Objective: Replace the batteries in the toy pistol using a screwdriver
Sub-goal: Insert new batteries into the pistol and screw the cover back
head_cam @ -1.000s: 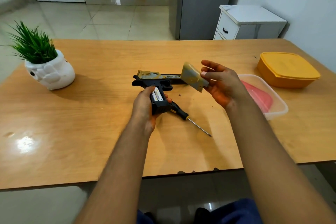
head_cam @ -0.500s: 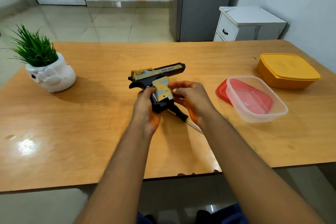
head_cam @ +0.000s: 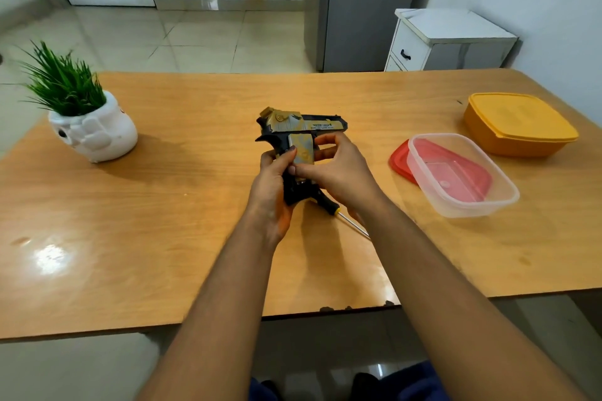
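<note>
**Both hands on the toy pistol's grip**

Head view: the black-and-gold plastic toy pistol (head_cam: 301, 125) was held above the middle of the light-brown wooden table (head_cam: 195, 198), barrel pointing right and grip pointing down toward the person. The left hand (head_cam: 272, 185) was curled round the rear of the grip, its thumb lying against the gold rectangular battery cover (head_cam: 301, 150) on the grip's side. The right hand (head_cam: 335, 169) gripped the grip from the other side, fingers wrapped over its front edge and thumb pressed across the lower part of the cover. Whether the cover was fully seated could not be told.

Just below the hands, the black-handled screwdriver with a thin metal shaft (head_cam: 338, 213) lay on the table, partly hidden by the right wrist. To the right stood a clear plastic container (head_cam: 462, 176) resting on a red lid (head_cam: 399, 159), with a closed orange plastic box (head_cam: 518, 124) beyond it. A white ceramic pot of green grass-like plant (head_cam: 93, 130) stood at the far left.
</note>
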